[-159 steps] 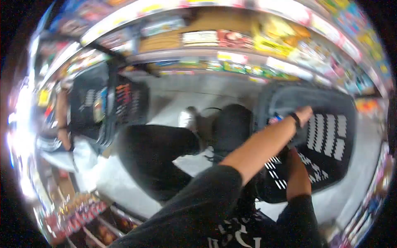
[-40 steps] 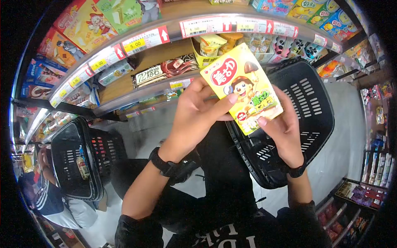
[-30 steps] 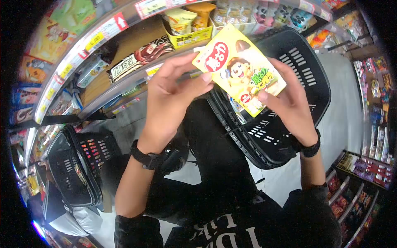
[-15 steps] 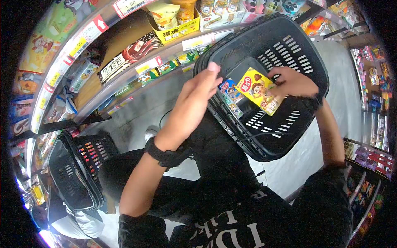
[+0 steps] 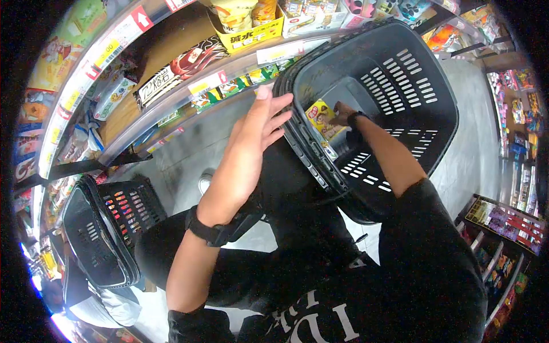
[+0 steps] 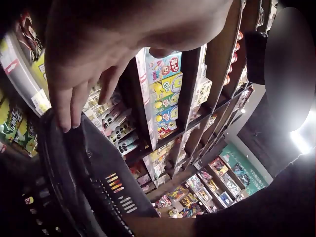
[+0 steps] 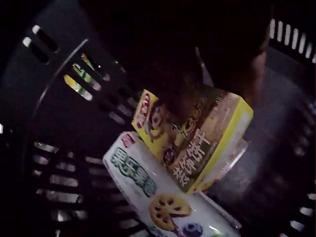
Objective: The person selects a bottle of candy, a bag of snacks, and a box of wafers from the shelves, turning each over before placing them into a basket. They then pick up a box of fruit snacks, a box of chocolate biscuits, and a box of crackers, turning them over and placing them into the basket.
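My right hand (image 5: pixel 344 114) reaches down into a black shopping basket (image 5: pixel 343 54) and holds a yellow biscuit box (image 5: pixel 320 117) by its side. In the right wrist view, the hand is a dark shape over the yellow box (image 7: pixel 217 143), which leans on a white biscuit packet (image 7: pixel 131 165) with a round biscuit picture. Much of the right hand's fingers is in shadow there. My left hand (image 5: pixel 246 157) is at the basket's near rim with its fingers extended. In the left wrist view, the left fingertips (image 6: pixel 66 118) lie right at the dark rim (image 6: pixel 94 143).
Beyond the basket runs a shelf (image 5: pixel 163 60) with chocolate packs (image 5: pixel 183 66) and a yellow snack carton (image 5: pixel 249 40). A second black basket (image 5: pixel 91 231) stands at the left, near another person's pale trousers (image 5: pixel 114 308). More shelves line the right side.
The yellow box, earlier held up in both hands, was released by the left hand. The right hand has lowered it into the basket, beside other packs. The left hand has moved to the rim.
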`<state>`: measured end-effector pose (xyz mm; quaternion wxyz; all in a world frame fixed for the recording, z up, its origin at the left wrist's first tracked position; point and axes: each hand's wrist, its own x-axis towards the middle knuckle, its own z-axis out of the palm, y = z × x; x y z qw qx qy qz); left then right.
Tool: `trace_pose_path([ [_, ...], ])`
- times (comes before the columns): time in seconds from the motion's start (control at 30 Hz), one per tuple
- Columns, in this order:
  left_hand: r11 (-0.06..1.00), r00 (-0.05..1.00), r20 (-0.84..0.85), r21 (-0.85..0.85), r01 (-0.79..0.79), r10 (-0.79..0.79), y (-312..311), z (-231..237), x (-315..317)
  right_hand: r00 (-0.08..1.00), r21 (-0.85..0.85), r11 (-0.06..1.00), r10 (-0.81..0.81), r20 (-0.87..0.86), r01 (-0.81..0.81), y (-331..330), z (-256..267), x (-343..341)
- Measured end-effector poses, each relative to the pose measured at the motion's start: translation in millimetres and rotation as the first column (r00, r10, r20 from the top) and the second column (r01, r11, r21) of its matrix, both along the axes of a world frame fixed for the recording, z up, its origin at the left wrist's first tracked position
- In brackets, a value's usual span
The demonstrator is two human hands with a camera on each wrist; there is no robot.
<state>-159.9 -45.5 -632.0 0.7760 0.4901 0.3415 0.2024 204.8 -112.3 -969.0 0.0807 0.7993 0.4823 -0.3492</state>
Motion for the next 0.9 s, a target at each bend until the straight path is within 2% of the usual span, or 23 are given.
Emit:
trace_pose_path([
  [0.1, 1.000, 1.000, -0.016, -0.011, -0.018, 0.018, 4.4, -4.9, -9.8, 0.993, 0.036, 0.994, -0.102, -0.065, 0.104, -19.9, -5.3, -8.1],
  [0.13, 1.000, 0.999, -0.022, -0.014, -0.026, 0.025, 4.9, -3.3, -12.1, 0.991, 0.070, 0.989, -0.129, -0.022, 0.130, -25.3, -2.7, -16.1],
  [0.23, 0.999, 0.998, -0.052, -0.015, -0.039, 0.038, 5.5, -1.7, -14.7, 0.995, 0.194, 0.976, -0.101, -0.002, 0.099, -39.6, -27.0, -20.4],
  [0.27, 0.999, 0.997, -0.063, -0.014, -0.043, 0.042, 5.7, -1.5, -15.0, 0.984, 0.157, 0.971, -0.175, -0.029, 0.178, -38.8, -32.2, -21.1],
  [0.33, 0.999, 0.999, -0.035, -0.016, -0.033, 0.033, 6.5, -1.5, -15.0, 0.980, 0.142, 0.972, -0.174, -0.096, 0.186, -38.5, -38.5, -22.4],
  [0.47, 0.999, 0.999, -0.031, -0.017, -0.032, 0.032, 7.7, -0.6, -12.8, 0.981, 0.160, 0.974, -0.142, -0.134, 0.163, -36.0, -13.9, -36.4],
  [0.5, 0.999, 0.999, -0.047, -0.016, -0.029, 0.028, 6.4, -0.4, -13.5, 0.974, 0.125, 0.984, -0.097, -0.204, 0.124, -37.1, -13.7, -37.7],
  [0.53, 1.000, 0.998, -0.058, -0.005, -0.029, 0.029, 5.9, 0.5, -14.1, 0.962, 0.104, 0.992, -0.047, -0.269, 0.077, -36.0, -22.8, -31.6],
  [0.57, 0.999, 0.997, -0.062, 0.015, -0.034, 0.034, 7.0, 2.0, -14.3, 0.892, 0.119, 0.981, -0.086, -0.443, 0.153, -45.7, -95.7, -9.0],
  [0.63, 0.999, 0.998, -0.039, 0.008, -0.045, 0.045, 7.7, 1.2, -15.0, 0.985, 0.066, 0.997, -0.034, -0.171, 0.046, -34.3, -47.3, -25.2],
  [0.7, 0.998, 0.999, -0.042, 0.053, 0.015, -0.013, 10.7, 1.5, -14.3, 0.999, -0.006, 0.999, -0.043, -0.014, 0.043, -19.8, 3.8, -34.3],
  [0.73, 0.998, 0.999, -0.036, 0.063, 0.014, -0.011, 12.2, 3.1, -14.4, 0.998, 0.107, 0.992, 0.064, 0.001, -0.064, -16.6, 12.6, -26.6],
  [0.77, 0.998, 0.999, -0.032, 0.067, 0.015, -0.012, 12.2, 4.0, -14.7, 0.992, 0.191, 0.978, 0.104, -0.065, -0.090, -10.5, 36.4, -21.2],
  [0.8, 0.998, 0.999, -0.031, 0.066, 0.017, -0.015, 12.7, 5.3, -14.6, 0.968, 0.158, 0.973, 0.193, -0.157, -0.168, 1.9, 93.3, -24.1],
  [0.83, 0.998, 0.999, -0.029, 0.067, 0.019, -0.017, 13.9, 6.6, -14.4, 0.974, 0.250, 0.957, 0.185, -0.127, -0.149, 1.4, 159.5, -40.8],
  [0.87, 0.998, 0.999, -0.028, 0.064, 0.020, -0.018, 15.8, 8.3, -14.1, 0.974, 0.329, 0.924, 0.222, -0.047, -0.195, 0.3, 222.4, -57.1],
  [0.9, 0.998, 0.999, -0.028, 0.062, 0.022, -0.020, 17.0, 10.8, -13.8, 0.955, 0.338, 0.904, 0.293, -0.048, -0.261, 3.4, 262.6, -61.1],
])
